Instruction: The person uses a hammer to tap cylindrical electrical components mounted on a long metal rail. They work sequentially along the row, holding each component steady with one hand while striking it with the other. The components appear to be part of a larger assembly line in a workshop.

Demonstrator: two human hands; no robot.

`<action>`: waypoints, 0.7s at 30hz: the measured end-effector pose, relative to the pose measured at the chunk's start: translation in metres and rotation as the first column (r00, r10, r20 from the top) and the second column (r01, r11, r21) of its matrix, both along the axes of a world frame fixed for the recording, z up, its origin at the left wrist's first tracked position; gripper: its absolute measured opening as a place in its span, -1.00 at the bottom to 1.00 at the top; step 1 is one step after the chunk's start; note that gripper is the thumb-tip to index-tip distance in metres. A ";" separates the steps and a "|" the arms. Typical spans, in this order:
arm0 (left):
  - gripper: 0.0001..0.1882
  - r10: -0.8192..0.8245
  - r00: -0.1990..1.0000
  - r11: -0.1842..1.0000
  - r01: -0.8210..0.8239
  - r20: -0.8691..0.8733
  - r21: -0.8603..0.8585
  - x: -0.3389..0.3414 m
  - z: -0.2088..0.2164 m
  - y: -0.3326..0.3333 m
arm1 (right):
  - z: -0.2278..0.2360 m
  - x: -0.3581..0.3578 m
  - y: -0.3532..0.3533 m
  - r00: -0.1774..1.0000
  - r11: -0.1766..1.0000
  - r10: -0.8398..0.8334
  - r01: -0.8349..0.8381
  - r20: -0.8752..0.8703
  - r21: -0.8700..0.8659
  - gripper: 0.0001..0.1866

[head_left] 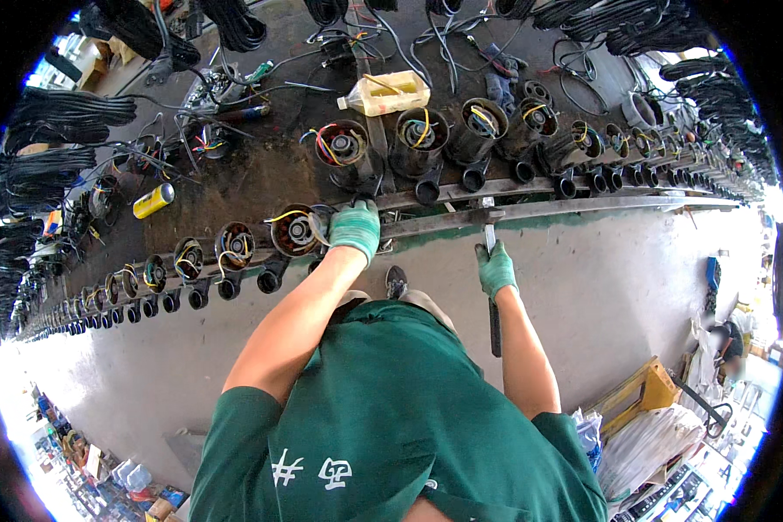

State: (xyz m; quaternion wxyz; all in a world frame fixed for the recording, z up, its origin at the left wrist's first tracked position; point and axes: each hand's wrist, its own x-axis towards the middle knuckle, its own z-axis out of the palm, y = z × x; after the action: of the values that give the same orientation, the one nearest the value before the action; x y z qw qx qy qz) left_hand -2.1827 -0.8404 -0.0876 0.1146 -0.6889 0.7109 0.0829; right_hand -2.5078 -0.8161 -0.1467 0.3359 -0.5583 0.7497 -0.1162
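My left hand (355, 230), in a green glove, is at the bench edge with its fingers curled down. What it grips is hidden beneath the glove. Just left of it, a dark motor housing (277, 233) with copper windings and a yellow wire lies with its opening toward me. A pale rounded piece (321, 228) shows between that housing and my glove. My right hand, also gloved (497, 272), is wrapped round a hammer (490, 237) in front of the bench. Its metal shaft points up to the bench's edge rail, and the dark handle end hangs below my fist.
Rows of motor housings (354, 177) line the bench (261, 178) on both sides. A cut plastic bottle (390, 94), a yellow can (153, 201) and loose wires lie farther back. Black cable bundles (70, 116) hang around. A wooden pallet (639, 396) stands behind me at right.
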 end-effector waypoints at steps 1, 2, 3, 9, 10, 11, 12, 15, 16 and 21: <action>-0.70 0.038 0.998 0.999 -0.039 -0.045 -0.005 0.000 -0.003 -0.002 | -0.005 0.000 -0.002 0.999 0.999 -0.024 0.023 0.035 0.041 -0.46; -0.71 0.023 0.997 1.000 -0.024 -0.070 -0.019 0.002 -0.006 -0.005 | -0.008 -0.002 -0.002 0.996 0.996 -0.051 0.045 0.068 0.083 -0.45; -0.72 0.006 0.995 0.999 -0.009 -0.095 -0.034 0.003 -0.009 -0.008 | -0.011 -0.006 -0.001 0.999 0.998 -0.026 0.024 0.045 0.051 -0.46; -0.76 -0.140 0.972 0.986 0.154 -0.190 0.059 0.014 -0.009 0.029 | 0.002 0.001 0.000 0.999 1.000 0.029 -0.029 0.018 -0.002 -0.48; -0.75 -0.156 0.971 0.980 0.175 -0.183 0.096 0.012 -0.009 0.036 | 0.004 0.000 -0.001 0.999 0.999 0.032 -0.032 0.019 0.009 -0.48; -0.75 -0.181 0.965 0.973 0.204 -0.187 0.109 0.012 -0.008 0.043 | 0.005 0.000 -0.001 0.999 0.999 0.036 -0.036 0.021 0.019 -0.48; -0.75 -0.206 0.959 0.965 0.232 -0.192 0.122 0.012 -0.008 0.050 | 0.004 0.001 -0.001 0.999 0.999 0.036 -0.036 0.035 0.015 -0.49; -0.73 -0.207 0.948 0.959 0.246 -0.240 0.143 0.001 -0.007 0.062 | -0.003 -0.003 0.001 0.998 0.999 0.039 -0.038 0.057 -0.008 -0.51; -0.73 -0.206 0.944 0.958 0.248 -0.259 0.143 -0.001 -0.006 0.064 | -0.001 -0.003 0.002 0.997 0.999 0.044 -0.043 0.060 -0.022 -0.51; -0.75 -0.254 0.912 0.960 0.278 -0.321 0.029 0.006 0.023 0.064 | 0.033 0.010 0.000 0.963 0.971 -0.106 0.046 0.249 0.234 -0.58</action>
State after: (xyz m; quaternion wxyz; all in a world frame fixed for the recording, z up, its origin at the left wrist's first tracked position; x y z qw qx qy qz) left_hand -2.1766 -0.7768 -0.0649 0.0356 -0.5590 0.8036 0.2015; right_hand -2.4976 -0.8165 -0.1137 0.4878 -0.4672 0.7284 -0.1154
